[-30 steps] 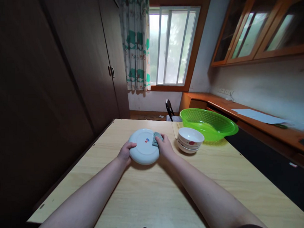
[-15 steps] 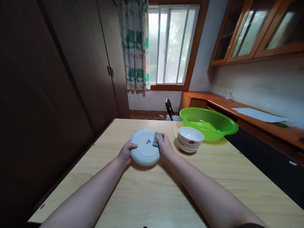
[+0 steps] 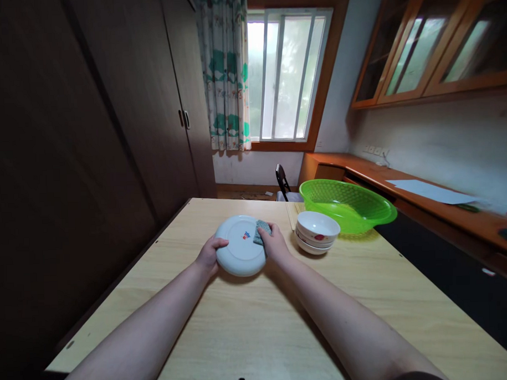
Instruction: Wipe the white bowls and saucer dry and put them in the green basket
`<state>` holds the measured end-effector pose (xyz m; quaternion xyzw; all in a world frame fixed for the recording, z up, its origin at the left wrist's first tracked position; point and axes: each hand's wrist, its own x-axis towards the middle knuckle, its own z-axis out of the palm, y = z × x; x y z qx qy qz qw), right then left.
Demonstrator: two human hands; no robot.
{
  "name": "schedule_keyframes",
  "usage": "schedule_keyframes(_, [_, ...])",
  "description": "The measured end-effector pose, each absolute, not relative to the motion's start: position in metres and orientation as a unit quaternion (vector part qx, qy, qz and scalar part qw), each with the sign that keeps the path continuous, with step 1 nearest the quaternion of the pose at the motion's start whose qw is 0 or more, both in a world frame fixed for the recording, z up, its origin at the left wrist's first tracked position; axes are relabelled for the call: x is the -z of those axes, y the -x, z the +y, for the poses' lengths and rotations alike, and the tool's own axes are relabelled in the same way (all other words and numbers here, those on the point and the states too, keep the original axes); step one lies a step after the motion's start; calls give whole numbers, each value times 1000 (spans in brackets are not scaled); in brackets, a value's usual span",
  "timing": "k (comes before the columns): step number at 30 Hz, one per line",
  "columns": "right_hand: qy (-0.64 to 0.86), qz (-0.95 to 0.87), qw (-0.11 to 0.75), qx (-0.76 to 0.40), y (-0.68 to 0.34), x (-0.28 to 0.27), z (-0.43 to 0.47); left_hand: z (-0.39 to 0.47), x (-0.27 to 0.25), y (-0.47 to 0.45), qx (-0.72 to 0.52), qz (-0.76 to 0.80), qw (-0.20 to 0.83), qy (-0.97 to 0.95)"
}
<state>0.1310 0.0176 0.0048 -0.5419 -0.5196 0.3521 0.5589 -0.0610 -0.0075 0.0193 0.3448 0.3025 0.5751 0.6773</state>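
A white plate [image 3: 239,256] is held over the table, its underside with a small red and blue mark facing me. My left hand [image 3: 208,255] grips the plate's left rim, thumb on top and the other fingers hidden beneath. On the right rim, my right hand [image 3: 274,240] is closed on a grey-green scouring pad [image 3: 261,232] that presses against the plate. Whether some right fingers also support the plate from below is hidden. Just right of that hand stands a stack of white bowls [image 3: 318,230] with a red flower pattern.
Behind the bowls sits a bright green plastic basin [image 3: 349,206] near the right edge of the wooden table [image 3: 225,335]. Chopsticks [image 3: 291,215] lie beside the bowls. A folding chair [image 3: 283,180] stands past the far edge, and a dark wardrobe [image 3: 142,105] rises at left.
The plate and both hands have shifted very slightly to the left. The mark on the plate's underside appears slightly turned. The pad stays at the right rim.
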Motion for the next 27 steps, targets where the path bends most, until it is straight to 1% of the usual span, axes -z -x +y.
schedule_keyframes(10, [550,-525,550,-345,-132,-6,16,-8,-20,60,-568,308,681,-345])
schedule_keyframes(27, [542,-512,565,-354,-131,-6,16,-8,-20,60,-562,300,688,-347])
